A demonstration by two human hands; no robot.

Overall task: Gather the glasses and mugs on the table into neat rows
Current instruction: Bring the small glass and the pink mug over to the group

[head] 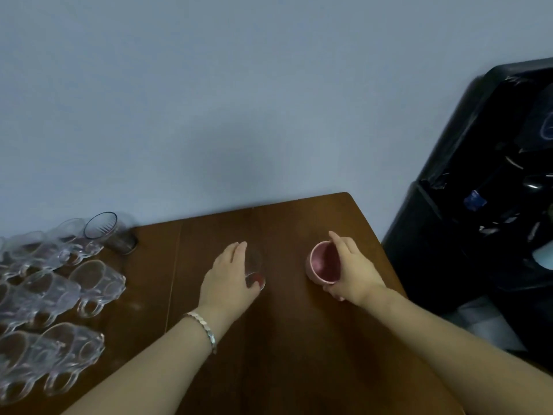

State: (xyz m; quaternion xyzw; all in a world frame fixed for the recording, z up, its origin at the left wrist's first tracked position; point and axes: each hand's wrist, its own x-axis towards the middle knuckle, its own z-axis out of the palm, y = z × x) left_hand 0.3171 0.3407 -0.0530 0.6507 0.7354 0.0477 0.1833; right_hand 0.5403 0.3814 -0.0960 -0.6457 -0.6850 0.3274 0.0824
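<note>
Mugs (59,292) crowd a brown wooden table (299,339) against a grey wall (239,100).

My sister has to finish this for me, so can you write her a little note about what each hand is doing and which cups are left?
Left hand: curled around a small clear glass standing mid-table.
Right hand: gripping the pink cup, which is tilted toward the camera.
Done: the clear handled mugs already sit in rows at the table's left side, with a dark-rimmed glass at the far end by the wall.
Left: carry the clear glass and the pink cup over to those rows and line them up. The wooden table shows no other loose cups in view.
</note>
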